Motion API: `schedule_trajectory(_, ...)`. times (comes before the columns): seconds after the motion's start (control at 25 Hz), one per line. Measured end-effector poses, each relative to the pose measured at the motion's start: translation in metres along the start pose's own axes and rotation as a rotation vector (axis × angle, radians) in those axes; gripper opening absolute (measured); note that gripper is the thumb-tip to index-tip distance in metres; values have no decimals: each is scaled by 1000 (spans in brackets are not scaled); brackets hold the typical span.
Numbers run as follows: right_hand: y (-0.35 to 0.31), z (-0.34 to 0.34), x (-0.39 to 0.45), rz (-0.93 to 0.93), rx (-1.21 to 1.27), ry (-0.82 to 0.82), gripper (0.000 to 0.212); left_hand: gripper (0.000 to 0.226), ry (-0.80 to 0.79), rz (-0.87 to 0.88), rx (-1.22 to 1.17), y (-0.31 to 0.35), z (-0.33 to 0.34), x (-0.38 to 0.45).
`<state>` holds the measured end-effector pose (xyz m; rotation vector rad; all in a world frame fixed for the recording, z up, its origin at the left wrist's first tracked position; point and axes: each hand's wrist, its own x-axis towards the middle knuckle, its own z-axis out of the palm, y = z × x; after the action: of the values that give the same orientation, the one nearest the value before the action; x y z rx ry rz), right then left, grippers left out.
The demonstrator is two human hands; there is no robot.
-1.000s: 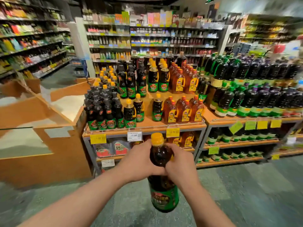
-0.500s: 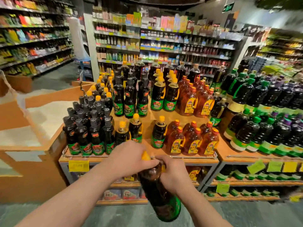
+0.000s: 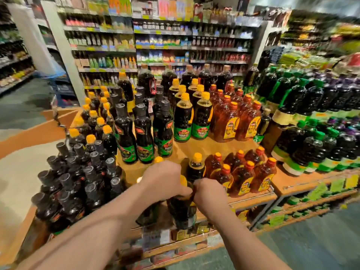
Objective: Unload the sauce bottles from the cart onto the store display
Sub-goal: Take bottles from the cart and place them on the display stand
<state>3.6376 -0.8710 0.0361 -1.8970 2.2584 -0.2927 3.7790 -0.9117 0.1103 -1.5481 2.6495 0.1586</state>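
I hold a dark sauce bottle with a yellow cap and green label in both hands, at the front edge of the wooden display shelf. My left hand grips its neck from the left. My right hand grips the neck from the right. The bottle's base hangs just in front of the shelf edge. Right behind my hands stands a matching yellow-capped dark bottle, with amber bottles to its right. No cart is in view.
Black-capped dark bottles crowd the display's left side, taller bottles stand on the raised tier behind. Green-capped bottles fill the adjoining display on the right. Lower shelves carry more stock. Aisle shelving rises at the back.
I have stepped closer to the display and carried the bottle forward and up to the shelf's front edge. Both hands keep their grip on the neck.
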Motion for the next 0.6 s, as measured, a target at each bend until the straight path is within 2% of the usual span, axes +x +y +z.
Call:
schedule_trajectory(0.16, -7, 18, 42, 22, 66, -92, 6, 61, -59, -10, 13, -19, 7, 36)
schedule_trajectory(0.4, 0, 55, 89, -39, 40, -307, 26, 54, -201, -40, 71, -34, 38, 82)
schedule_trajectory(0.6, 8, 80, 115, -87, 15, -417, 13, 48, -305, -52, 39, -42, 60, 107)
